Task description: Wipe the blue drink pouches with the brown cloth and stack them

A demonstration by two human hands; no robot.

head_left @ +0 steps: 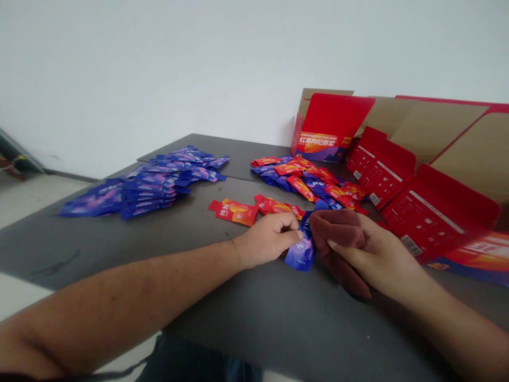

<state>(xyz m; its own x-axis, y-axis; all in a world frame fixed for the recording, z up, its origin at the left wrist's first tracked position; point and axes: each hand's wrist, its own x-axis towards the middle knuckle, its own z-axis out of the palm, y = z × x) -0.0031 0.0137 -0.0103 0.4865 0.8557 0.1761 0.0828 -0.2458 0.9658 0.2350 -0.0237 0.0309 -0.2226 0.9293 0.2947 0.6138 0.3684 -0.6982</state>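
Blue foil sachet [301,250] sits pinched in the left hand [266,240], its upper end against a brown cloth [338,228] clenched in the right hand [376,257]. Red sachets [234,212] and blue sachets [159,183] lie on the dark table [278,318]; a red carton [326,127] behind shows "枸杞原浆" and "40", other print too small to read.

Head cam on person looks fwd & down, close over left hand [265,240] & right hand [374,260].
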